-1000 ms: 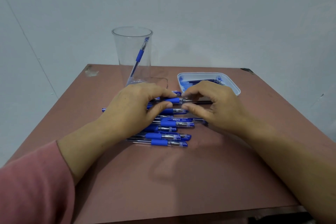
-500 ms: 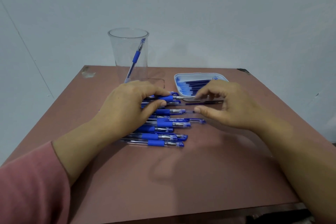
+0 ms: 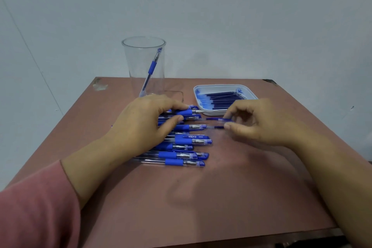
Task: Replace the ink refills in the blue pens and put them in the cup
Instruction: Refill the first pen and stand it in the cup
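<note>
— Holding what, the left grip (image 3: 141,125)?
— A blue pen (image 3: 186,112), pinched above the pen pile (image 3: 181,147) on the worktop (image 3: 241,197).
— And the right grip (image 3: 259,125)?
— Pinching a refill (image 3: 214,119) near the tray (image 3: 221,86) of refills. A single pen (image 3: 152,67) leans in the cup (image 3: 130,62) behind.

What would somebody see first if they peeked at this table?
The pile of blue pens in the middle of the table, with the left hand gripping the farthest pen and the right hand pinching a thin refill just right of it. Behind stand a tall clear cup holding one pen and a white tray of refills.
</note>
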A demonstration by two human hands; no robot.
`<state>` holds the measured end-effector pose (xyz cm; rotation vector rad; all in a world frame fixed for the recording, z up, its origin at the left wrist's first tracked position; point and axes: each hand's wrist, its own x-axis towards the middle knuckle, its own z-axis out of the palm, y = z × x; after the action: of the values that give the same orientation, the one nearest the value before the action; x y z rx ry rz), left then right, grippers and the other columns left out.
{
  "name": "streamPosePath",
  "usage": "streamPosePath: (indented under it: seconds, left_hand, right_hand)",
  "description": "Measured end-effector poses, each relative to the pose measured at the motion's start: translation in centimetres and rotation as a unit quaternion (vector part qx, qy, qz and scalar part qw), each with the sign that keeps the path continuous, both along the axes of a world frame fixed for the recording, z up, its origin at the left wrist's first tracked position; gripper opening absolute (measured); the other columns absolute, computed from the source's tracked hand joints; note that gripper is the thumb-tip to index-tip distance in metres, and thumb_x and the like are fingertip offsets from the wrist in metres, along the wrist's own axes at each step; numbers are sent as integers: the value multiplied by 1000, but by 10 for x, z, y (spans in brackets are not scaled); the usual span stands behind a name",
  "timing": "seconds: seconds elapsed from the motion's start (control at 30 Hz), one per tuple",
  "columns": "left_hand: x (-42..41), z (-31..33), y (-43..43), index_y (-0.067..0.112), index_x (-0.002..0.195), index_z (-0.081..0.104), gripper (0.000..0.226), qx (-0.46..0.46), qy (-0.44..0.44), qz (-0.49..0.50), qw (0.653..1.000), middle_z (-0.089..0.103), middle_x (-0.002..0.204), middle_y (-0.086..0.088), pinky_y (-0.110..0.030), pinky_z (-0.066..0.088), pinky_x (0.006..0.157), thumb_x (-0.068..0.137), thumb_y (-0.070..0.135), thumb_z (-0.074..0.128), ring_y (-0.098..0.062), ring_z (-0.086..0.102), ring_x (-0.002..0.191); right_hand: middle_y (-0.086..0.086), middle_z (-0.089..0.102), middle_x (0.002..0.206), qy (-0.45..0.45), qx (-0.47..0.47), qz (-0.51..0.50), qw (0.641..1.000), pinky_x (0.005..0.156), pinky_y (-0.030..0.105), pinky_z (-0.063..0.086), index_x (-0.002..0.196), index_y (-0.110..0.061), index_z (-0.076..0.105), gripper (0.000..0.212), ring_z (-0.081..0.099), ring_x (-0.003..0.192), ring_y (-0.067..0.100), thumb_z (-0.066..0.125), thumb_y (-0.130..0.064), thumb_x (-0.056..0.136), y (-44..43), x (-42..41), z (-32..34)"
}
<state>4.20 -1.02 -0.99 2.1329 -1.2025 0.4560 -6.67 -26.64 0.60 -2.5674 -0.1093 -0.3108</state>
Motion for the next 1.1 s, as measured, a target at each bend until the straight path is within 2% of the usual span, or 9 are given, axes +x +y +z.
streamPosePath:
  seconds: [0.1,0.2,0.4,0.57,0.7,0.77,0.83,0.93,1.1]
  left_hand:
    - [0,0,0,32,112,70,27,0,-3,-2,1000,69,99,16,-33,54,81,86,28,68,-4,62,90]
    - [1,0,0,32,113,70,27,4,-7,-10,1000,68,96,19,-32,54,80,86,28,68,-2,61,87]
    - [3,-1,-1,32,112,70,26,4,-6,-23,1000,69,96,17,-34,54,78,87,30,68,-4,63,87]
    - [3,-1,-1,31,112,71,25,-6,-13,-23,1000,68,93,17,-34,54,76,87,33,66,-5,62,85]
    - [2,-3,-3,30,111,71,25,-1,-25,-34,999,57,84,24,-31,53,73,87,31,68,-1,59,80]
    - [3,-4,-3,29,111,71,25,-8,-25,-34,999,61,86,21,-32,54,74,87,28,69,-3,61,81]
    - [3,-5,-3,28,111,72,24,-15,-28,-32,999,66,89,17,-33,54,74,86,27,70,-5,63,82]
    - [3,-6,-4,26,108,73,23,-24,-29,-31,999,64,85,19,-31,54,72,85,24,72,-4,61,78]
    - [2,-3,-3,26,105,74,22,-32,-25,-26,999,69,82,13,-32,53,68,86,31,65,-8,63,74]
  right_hand:
    - [-8,62,73,-78,25,-18,996,61,16,46,90,-25,66,9,57,69,13,71,-27,83,4,4,2]
    - [-10,62,78,-108,34,-9,994,66,10,44,94,-26,64,14,57,75,12,72,-19,84,15,9,-3]
    - [-10,63,82,-112,48,21,992,70,14,47,95,-28,65,16,58,75,6,72,-19,84,27,14,-11]
    - [-9,65,85,-145,56,28,987,71,13,48,96,-28,65,18,60,76,7,72,-16,85,30,16,-14]
    - [-11,65,86,-152,38,50,986,73,13,48,99,-29,66,19,61,79,10,73,-19,85,35,18,-16]
    - [-12,64,87,-165,37,52,984,73,13,48,100,-30,65,20,61,79,9,72,-19,85,36,20,-17]
    - [-12,64,86,-177,36,50,982,73,15,49,100,-24,68,17,61,78,8,72,-20,85,36,21,-19]
    - [-7,67,87,-194,32,47,979,73,18,51,101,-15,71,17,62,78,8,71,-21,84,36,21,-23]
    - [-4,69,89,-231,27,55,971,75,17,51,100,-11,71,17,64,83,4,71,-19,86,40,22,-26]
